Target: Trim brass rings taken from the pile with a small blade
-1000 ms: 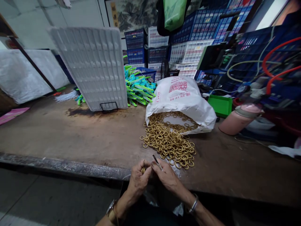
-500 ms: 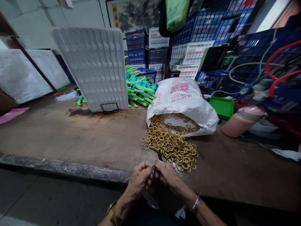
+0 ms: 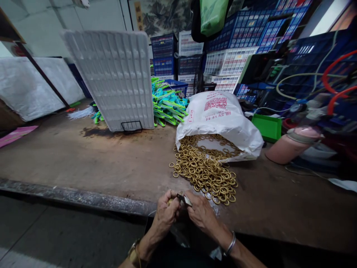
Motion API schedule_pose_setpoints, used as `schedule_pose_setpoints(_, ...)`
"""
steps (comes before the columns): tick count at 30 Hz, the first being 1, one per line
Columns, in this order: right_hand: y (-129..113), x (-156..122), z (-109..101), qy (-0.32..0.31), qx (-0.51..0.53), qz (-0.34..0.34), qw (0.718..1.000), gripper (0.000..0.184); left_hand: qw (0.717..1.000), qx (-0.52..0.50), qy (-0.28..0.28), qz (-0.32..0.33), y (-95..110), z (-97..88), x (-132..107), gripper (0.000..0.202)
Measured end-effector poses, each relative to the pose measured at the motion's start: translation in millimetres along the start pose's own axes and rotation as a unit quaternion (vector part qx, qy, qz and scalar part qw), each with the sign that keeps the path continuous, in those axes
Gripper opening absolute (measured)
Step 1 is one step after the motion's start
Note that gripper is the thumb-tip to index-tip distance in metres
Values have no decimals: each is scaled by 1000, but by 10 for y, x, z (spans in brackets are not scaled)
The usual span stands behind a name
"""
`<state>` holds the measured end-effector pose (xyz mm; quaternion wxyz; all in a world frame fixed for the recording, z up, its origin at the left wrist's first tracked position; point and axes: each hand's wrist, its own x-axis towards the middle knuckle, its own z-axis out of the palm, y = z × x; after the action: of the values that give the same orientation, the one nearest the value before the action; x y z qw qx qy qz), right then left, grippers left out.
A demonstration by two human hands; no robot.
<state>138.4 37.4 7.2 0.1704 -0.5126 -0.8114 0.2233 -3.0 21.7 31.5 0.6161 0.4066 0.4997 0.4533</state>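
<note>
At the table's front edge my left hand (image 3: 167, 209) is closed, with a gold-coloured ring (image 3: 170, 201) pinched in its fingers. Close beside it, my right hand (image 3: 201, 211) is closed around a small knife-like tool (image 3: 185, 200) with a dark end and a pale flat side. The tool's dark end points at my left fingertips; whether it touches the ring I cannot tell. Just beyond my hands lies a heap of gold-coloured rings (image 3: 205, 169), spilling from the open mouth of a white sack (image 3: 220, 115) with red print.
An upright pale ribbed panel (image 3: 111, 82) stands on the wooden table (image 3: 111, 163) at left, a bundle of green and turquoise pieces (image 3: 169, 106) behind it. To the right are a green tray (image 3: 266, 128) and a pink bottle (image 3: 292, 145). Stacked crates (image 3: 223, 61) fill the back.
My right hand has turned a little, and the tool in it now shows more clearly between the hands. My left hand keeps its pinch. The view has shifted slightly left.
</note>
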Motion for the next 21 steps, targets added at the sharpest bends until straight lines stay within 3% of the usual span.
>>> schedule_pose_setpoints(8, -50, 90, 28, -25, -53, 32, 998, 22, 1000, -26, 5, -15, -101, -87, 9, 33)
schedule_pose_setpoints(14, 29, 327, 85, -3, -132, 70, 989, 20, 987, -145, -58, -31, -132, -214, -120, 24)
schedule_pose_setpoints(21, -60, 718, 179, 38, -167, 98, 980, 23, 964, -255, -36, -62, -113, -324, -72, 25)
